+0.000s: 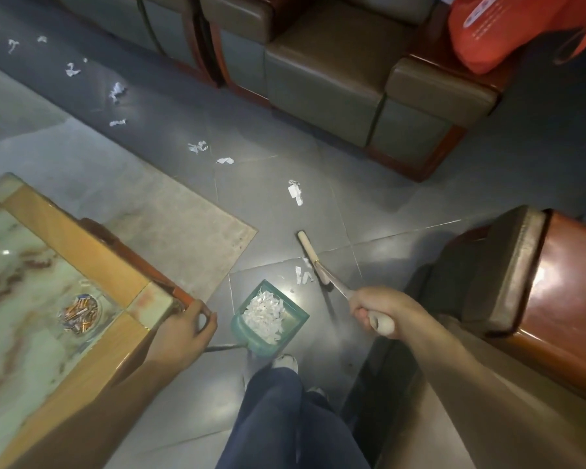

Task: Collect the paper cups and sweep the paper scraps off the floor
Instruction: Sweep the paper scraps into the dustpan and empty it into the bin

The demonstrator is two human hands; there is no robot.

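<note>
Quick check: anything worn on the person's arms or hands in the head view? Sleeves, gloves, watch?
Both forearms are bare as far as the frame shows: no sleeves visible. The left hand and right hand wear no gloves, and no watch, ring or band is visible on either.

We see glossy grey floor tiles (pixel 379 211), a polished marble-and-wood coffee table (pixel 65 265) at nine o'clock, a matt worn beige rug (pixel 170 214), smooth grey-green leather armchairs (pixel 322 72) with lacquered wood trim at twelve, a translucent teal plastic dustpan (pixel 268 319) holding crumpled white paper scraps (pixel 264 314).
</note>
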